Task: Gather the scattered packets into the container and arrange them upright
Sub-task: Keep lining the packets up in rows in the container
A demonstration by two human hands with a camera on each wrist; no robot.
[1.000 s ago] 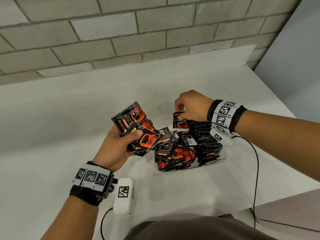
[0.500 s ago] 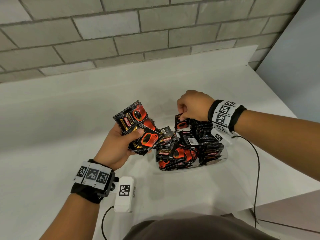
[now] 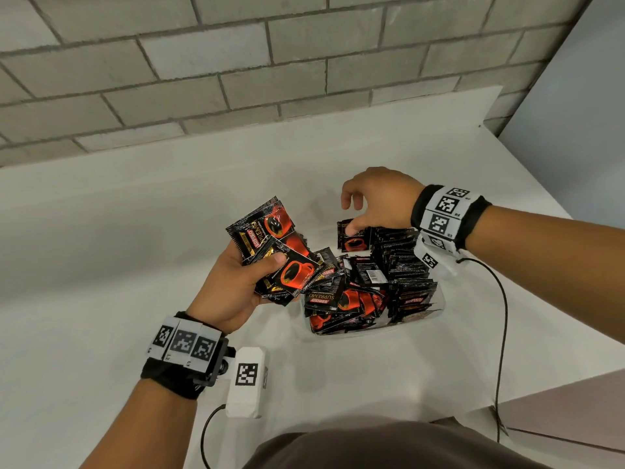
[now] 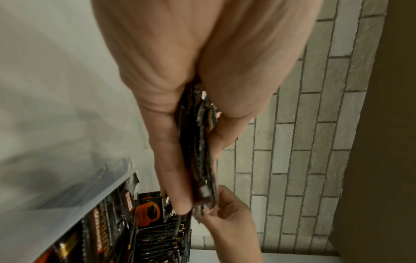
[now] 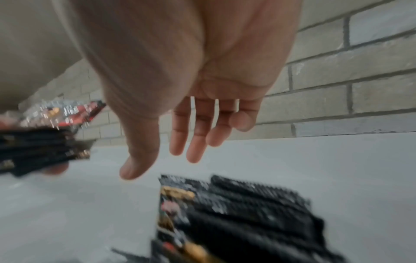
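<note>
Beside the container [image 3: 416,321], on its left side, your left hand [image 3: 233,286] holds a fanned bundle of packets [image 3: 274,245]. The thumb lies across the front packet and the other fingers curl behind the bundle, so the grasp is firm. From the left wrist view you see the same bundle [image 4: 198,147] edge-on, pressed between the thumb and the fingers.

Over the far end of the container, your right hand [image 3: 378,198] has its fingers spread and relaxed, and it grasps nothing. The right wrist view shows this well: the fingers [image 5: 198,131] are straight and apart, with the thumb hanging lower, above the row of packets. In the head view the thumb tip seems to be at the top edge of one upright packet [image 3: 353,238], but I cannot tell if it really touches it.

The container is transparent and stands on the white table [image 3: 135,231], just right of your left hand. On its right side, packets stand upright in a tight row [image 3: 406,262]. On its left side, more packets [image 3: 338,296] lie loose and tilted, overlapping each other, some showing the red cup picture. Behind the table is a wall of grey blocks [image 3: 236,62].
</note>
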